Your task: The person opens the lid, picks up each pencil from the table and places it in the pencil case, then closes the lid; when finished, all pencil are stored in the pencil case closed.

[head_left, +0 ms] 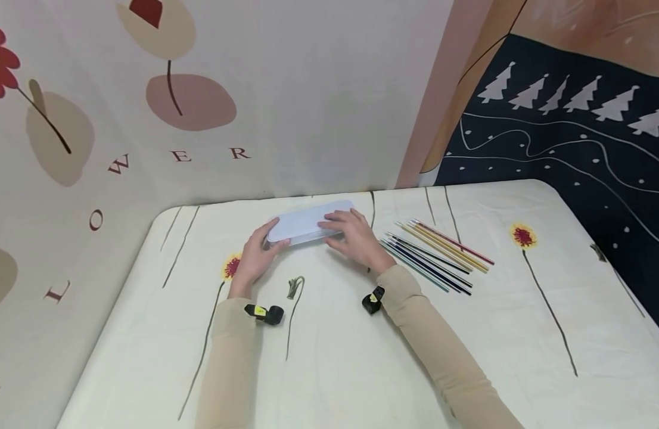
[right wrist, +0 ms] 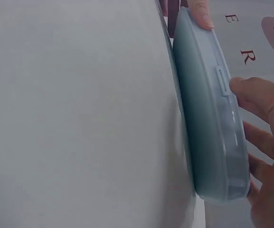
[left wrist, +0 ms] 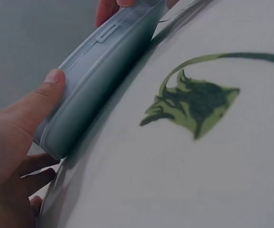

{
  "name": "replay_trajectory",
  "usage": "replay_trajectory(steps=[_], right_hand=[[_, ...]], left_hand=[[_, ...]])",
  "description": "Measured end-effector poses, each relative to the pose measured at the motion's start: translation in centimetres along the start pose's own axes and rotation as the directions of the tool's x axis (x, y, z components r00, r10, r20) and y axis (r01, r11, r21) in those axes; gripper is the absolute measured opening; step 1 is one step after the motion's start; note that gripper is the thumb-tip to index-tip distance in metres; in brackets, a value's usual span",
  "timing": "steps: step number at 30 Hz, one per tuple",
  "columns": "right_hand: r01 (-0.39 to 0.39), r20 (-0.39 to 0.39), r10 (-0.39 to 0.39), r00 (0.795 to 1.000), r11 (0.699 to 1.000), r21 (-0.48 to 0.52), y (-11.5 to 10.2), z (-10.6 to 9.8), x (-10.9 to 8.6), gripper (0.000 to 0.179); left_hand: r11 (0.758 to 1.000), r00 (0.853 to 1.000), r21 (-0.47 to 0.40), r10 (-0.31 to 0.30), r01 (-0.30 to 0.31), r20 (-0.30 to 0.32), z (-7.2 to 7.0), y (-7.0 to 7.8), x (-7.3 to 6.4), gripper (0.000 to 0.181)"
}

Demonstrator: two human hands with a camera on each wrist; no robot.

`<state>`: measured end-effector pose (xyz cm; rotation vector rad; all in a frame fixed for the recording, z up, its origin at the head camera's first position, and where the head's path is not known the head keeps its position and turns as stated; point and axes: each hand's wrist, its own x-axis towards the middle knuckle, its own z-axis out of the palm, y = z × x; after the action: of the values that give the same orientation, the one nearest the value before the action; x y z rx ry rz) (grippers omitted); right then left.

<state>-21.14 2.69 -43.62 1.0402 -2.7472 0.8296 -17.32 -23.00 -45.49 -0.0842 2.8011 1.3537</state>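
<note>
A pale blue plastic pencil case (head_left: 301,223) lies closed near the back of the table. At its left end my left hand (head_left: 256,255) grips it, thumb on the front side and fingers round the far side of the end. My right hand (head_left: 358,239) rests its fingers on the lid toward the right end. In the right wrist view, the right thumb (right wrist: 245,88) touches the front edge right at the small clasp (right wrist: 223,80). The same clasp shows between the hands in the left wrist view.
Several coloured pencils (head_left: 431,256) lie loosely side by side to the right of my right hand. The table is covered by a white cloth (head_left: 329,369) with printed flowers. Printed fabric walls (head_left: 319,119) stand behind the table's back edge.
</note>
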Motion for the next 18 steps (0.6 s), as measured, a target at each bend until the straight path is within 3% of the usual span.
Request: replay_trajectory(steps=[9,18], right_hand=[[0.03,-0.17,-0.021,0.985,0.998,0.051,0.0,0.1,0.6,0.028],[0.114,-0.236,-0.109,0.966,0.993,0.008,0.0,0.5,1.4,0.024]], left_hand=[[0.997,0.999,-0.077,0.03,-0.03,-0.013,-0.4,0.7,-0.1,0.061],[0.991,1.0,-0.137,0.003,-0.001,0.015,-0.2,0.7,0.1,0.062]])
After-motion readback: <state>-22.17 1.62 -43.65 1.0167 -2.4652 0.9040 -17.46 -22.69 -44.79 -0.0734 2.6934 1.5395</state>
